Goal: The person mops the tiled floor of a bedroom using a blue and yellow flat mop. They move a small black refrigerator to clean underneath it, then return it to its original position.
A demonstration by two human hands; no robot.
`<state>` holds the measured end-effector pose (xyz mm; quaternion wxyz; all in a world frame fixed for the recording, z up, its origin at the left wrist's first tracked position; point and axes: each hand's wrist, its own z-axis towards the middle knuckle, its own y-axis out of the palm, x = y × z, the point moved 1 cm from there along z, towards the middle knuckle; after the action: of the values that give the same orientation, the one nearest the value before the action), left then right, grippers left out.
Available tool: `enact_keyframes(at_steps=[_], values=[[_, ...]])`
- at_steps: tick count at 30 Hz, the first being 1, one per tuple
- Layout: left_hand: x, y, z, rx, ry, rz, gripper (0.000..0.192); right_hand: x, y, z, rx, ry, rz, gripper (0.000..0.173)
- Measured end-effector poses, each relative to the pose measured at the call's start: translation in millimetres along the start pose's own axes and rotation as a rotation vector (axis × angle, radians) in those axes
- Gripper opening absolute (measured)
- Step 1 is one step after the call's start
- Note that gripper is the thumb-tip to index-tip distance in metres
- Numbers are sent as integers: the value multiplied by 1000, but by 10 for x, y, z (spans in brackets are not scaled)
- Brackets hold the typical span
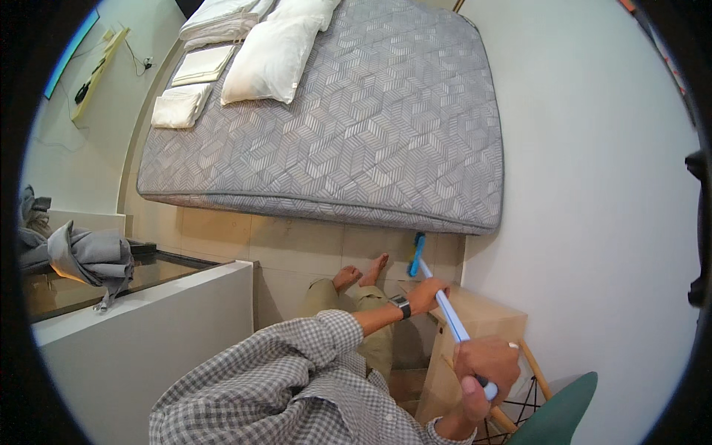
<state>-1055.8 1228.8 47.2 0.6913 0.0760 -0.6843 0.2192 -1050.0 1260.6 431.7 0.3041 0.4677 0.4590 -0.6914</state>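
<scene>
Both hands are closed around the pale blue-white handle [451,318] of a long-handled floor brush. My left hand [427,296], with a watch at the wrist, grips the handle lower down, nearer the brush head. My right hand [487,362], wearing a ring, holds the upper end, where a dark band and a pale end cap show by the thumb. The bright blue brush head [416,255] is low by the tiled floor [295,245], beside the near right corner of the mattress [356,128]. Whether its bristles touch the floor is hard to tell.
White pillows [272,61] and folded white linens [181,105] lie on the mattress. A wooden cabinet [489,314] and a green chair [562,411] stand at right, by the white wall [573,183]. Grey curtain cloth [94,256] hangs over the low partition [150,322] at left.
</scene>
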Motion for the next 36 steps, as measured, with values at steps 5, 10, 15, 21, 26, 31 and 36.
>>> enact_keyframes(at_steps=[5, 10, 15, 21, 26, 31, 36], values=[[-273, 39, 229, 168, 104, -245, 16, 270, 183, 281, -131, -121, -110, 38], [-832, -327, -90, 215, -17, 5, 24, 812, 352, 420, -212, -194, 126, 36], [-1185, -1007, -1073, 176, -199, 337, 28, 1204, 365, -105, -111, -155, 473, 42], [-1099, -1812, -1969, 370, -401, 558, 29, 1286, 859, -280, -88, -77, 606, 46], [-430, -1722, -1893, 574, -310, 444, 31, 492, 859, -144, -153, -118, 566, 48], [70, -1550, -1827, 479, -308, 185, 38, -284, 1223, 273, -470, -317, 469, 40], [-312, -1777, -2194, 464, -206, 183, 37, -232, 1971, 359, -778, -402, 313, 37]])
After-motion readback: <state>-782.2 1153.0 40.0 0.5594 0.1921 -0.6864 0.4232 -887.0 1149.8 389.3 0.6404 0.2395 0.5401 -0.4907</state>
